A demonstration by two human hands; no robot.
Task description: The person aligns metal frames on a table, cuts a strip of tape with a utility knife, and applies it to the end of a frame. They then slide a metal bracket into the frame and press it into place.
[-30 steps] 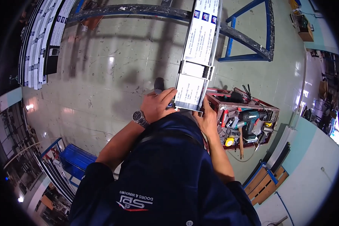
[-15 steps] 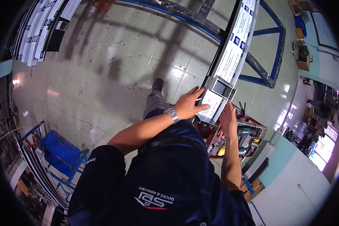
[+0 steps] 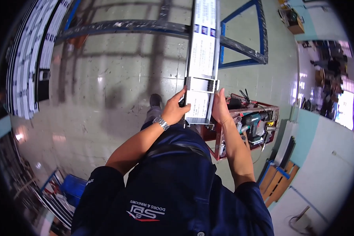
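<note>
A long metal profile (image 3: 202, 51) covered in white printed film runs up from my waist over a dark blue frame. Across it, near its close end, sits a short metal bracket-like piece (image 3: 201, 84) with a dark opening. My left hand (image 3: 176, 109), with a metal watch at the wrist, grips the profile's left edge, thumb on the film and fingers at the side. Against the right edge, beside the short piece, rests my right hand (image 3: 221, 108), its fingers stretched upward. The undersides of both hands are hidden.
A red tool cart (image 3: 272, 108) holding a teal power drill (image 3: 249, 118) stands right of the profile. The blue frame (image 3: 137, 26) crosses ahead. Stacked wrapped profiles (image 3: 25, 63) lie at the far left. A blue container (image 3: 72, 188) is at lower left.
The view has turned, so the profile now points nearly straight ahead instead of slanting right. Both hands remain at its near end, and my left hand sits along its left edge.
</note>
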